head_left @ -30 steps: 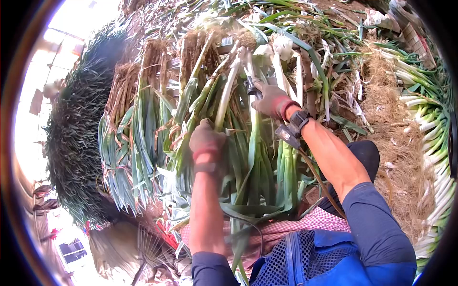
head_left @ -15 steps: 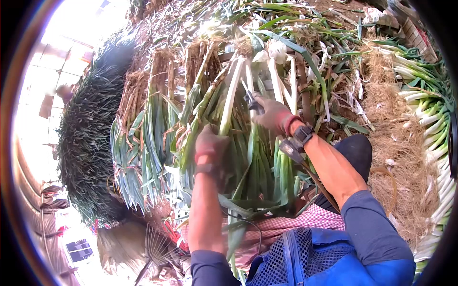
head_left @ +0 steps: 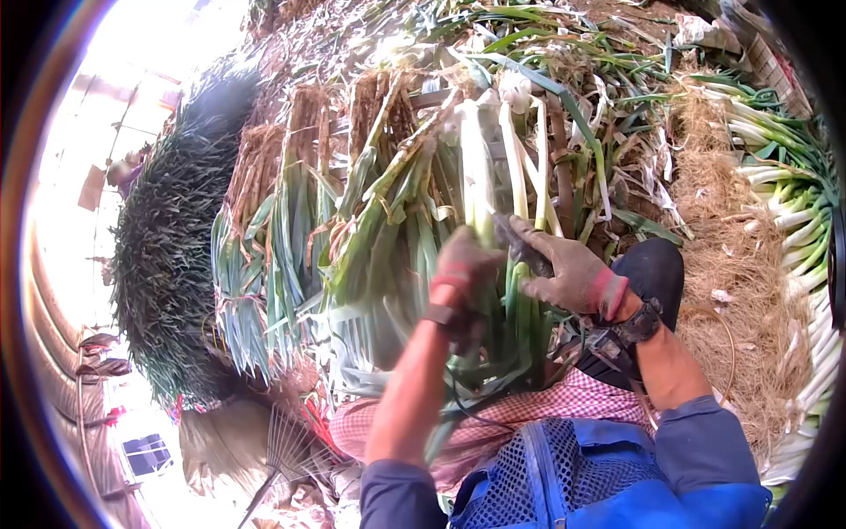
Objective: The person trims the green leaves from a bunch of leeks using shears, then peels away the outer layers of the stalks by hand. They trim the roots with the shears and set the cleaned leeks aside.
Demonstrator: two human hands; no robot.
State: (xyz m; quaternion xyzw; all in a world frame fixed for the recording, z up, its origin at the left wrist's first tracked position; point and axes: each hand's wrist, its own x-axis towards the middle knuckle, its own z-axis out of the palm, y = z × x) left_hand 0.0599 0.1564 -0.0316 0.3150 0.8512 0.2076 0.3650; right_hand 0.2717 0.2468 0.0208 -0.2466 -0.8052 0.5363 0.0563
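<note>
My left hand (head_left: 467, 263), in a brown glove with a red cuff, closes around the green onions (head_left: 477, 172) where white stalk turns to green. Its fingers are blurred by motion. My right hand (head_left: 568, 269), gloved the same way, is beside it, wrapped round a black air blow gun (head_left: 520, 245) whose tip cannot be made out. Between and below the hands hang long green leaves (head_left: 524, 331). Just left lie unpeeled green onions (head_left: 388, 185) with dry brown outer leaves.
Bundled onions (head_left: 242, 238) lie left, before a dark leafy heap (head_left: 172, 238). Peeled onions (head_left: 797, 238) line the right, roots (head_left: 709, 247) facing inward. Leaf scraps (head_left: 608, 97) cover the ground at the back. A thin hose (head_left: 730, 344) curves by my right arm. Checked cloth (head_left: 573, 401) covers my lap.
My left hand has moved right and the onion stalks shifted right with it, now close together. My right hand has come down and right, with the blow gun lower.
</note>
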